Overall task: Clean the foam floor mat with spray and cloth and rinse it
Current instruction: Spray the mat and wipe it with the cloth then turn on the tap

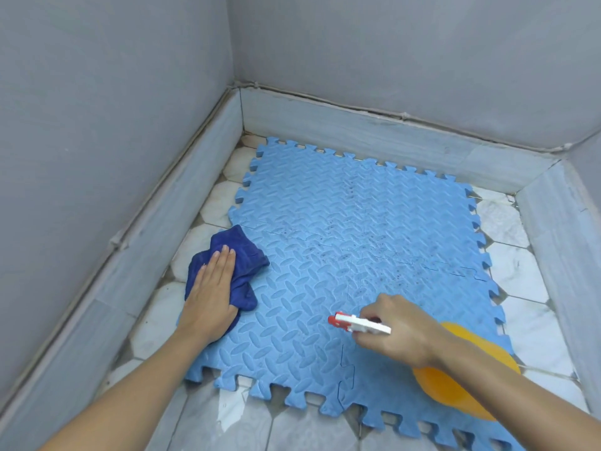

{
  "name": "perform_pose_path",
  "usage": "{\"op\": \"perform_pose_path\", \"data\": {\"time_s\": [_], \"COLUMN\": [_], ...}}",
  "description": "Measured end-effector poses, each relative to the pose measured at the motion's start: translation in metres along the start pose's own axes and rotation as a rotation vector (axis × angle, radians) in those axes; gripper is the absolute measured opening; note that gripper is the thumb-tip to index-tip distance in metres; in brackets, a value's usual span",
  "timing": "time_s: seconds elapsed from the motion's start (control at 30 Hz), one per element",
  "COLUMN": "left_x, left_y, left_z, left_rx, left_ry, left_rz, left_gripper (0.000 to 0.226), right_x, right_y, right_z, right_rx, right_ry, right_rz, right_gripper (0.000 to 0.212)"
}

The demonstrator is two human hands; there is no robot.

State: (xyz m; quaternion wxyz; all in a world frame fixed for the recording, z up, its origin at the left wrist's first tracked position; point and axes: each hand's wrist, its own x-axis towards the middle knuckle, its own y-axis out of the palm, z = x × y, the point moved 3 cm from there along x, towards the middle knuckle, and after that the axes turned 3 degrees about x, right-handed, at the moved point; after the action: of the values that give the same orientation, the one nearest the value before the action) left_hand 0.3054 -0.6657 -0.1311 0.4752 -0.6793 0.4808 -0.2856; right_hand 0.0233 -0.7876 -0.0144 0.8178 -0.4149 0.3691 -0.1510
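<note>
A light blue foam floor mat (325,222) of interlocking tiles lies on the tiled floor, with dark speckled stains around its middle. My left hand (213,288) presses flat on a crumpled dark blue cloth (242,265) at the mat's left edge. My right hand (393,330) grips the neck of an orange spray bottle (455,379) held low over the mat's near right part. Its white and red nozzle (351,323) points left. My right forearm hides part of the bottle.
White marble floor tiles (520,288) surround the mat. A low grey stone skirting (390,135) runs along grey walls on the left, back and right, enclosing this corner.
</note>
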Motion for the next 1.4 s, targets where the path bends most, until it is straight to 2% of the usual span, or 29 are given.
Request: {"op": "perform_pose_path", "data": {"time_s": [0.07,0.1,0.2,0.27,0.33,0.4,0.53,0.67,0.73,0.87,0.93,1.03,1.27,1.4], "left_x": [0.000,0.000,0.000,0.000,0.001,0.002,0.016,0.030,0.031,0.026,0.025,0.026,0.025,0.021], "left_y": [0.000,0.001,0.003,0.004,0.005,0.005,0.013,0.021,0.028,0.047,0.049,0.045,0.041,0.041], "left_z": [0.000,0.001,-0.001,0.001,0.002,-0.004,-0.040,-0.087,-0.108,-0.114,-0.110,-0.116,-0.121,-0.121], "left_rx": [0.010,0.013,0.025,0.034,0.049,0.060,0.019,0.023,0.016,0.122,0.147,0.103,0.163,0.209], "left_ry": [-0.003,-0.005,-0.005,-0.010,-0.017,-0.042,-0.041,0.106,0.175,0.302,0.318,0.302,0.264,0.267], "left_rz": [-0.004,-0.008,-0.018,-0.027,-0.040,-0.057,-0.044,0.003,0.035,0.062,0.065,0.056,0.087,0.118], "left_gripper": [0.075,0.075,0.075,0.075,0.074,0.072,0.072,0.076,0.080,0.078,0.072,0.069,0.071,0.075], "right_x": [-0.006,-0.010,-0.021,-0.030,-0.041,-0.054,-0.079,-0.083,-0.079,-0.069,-0.067,-0.073,-0.124,-0.146], "right_y": [0.007,0.010,0.016,0.020,0.017,0.010,-0.015,-0.022,-0.020,-0.019,-0.019,-0.017,0.006,0.039], "right_z": [0.004,0.005,0.001,-0.007,-0.020,-0.037,-0.070,-0.088,-0.092,-0.088,-0.089,-0.097,-0.099,-0.111], "right_rx": [0.025,0.031,0.003,0.047,0.148,0.340,0.732,0.805,0.812,0.959,1.005,0.995,0.888,0.988], "right_ry": [-0.059,-0.072,-0.059,0.001,0.095,0.182,0.369,0.450,0.467,0.328,0.293,0.340,0.548,0.656], "right_rz": [0.102,0.131,0.158,0.165,0.110,-0.026,-0.331,-0.521,-0.527,-0.409,-0.338,-0.282,-0.553,-0.594], "right_gripper": [0.013,0.013,0.032,0.037,0.029,0.018,0.010,0.015,0.014,0.033,0.036,0.037,0.050,0.048]}}
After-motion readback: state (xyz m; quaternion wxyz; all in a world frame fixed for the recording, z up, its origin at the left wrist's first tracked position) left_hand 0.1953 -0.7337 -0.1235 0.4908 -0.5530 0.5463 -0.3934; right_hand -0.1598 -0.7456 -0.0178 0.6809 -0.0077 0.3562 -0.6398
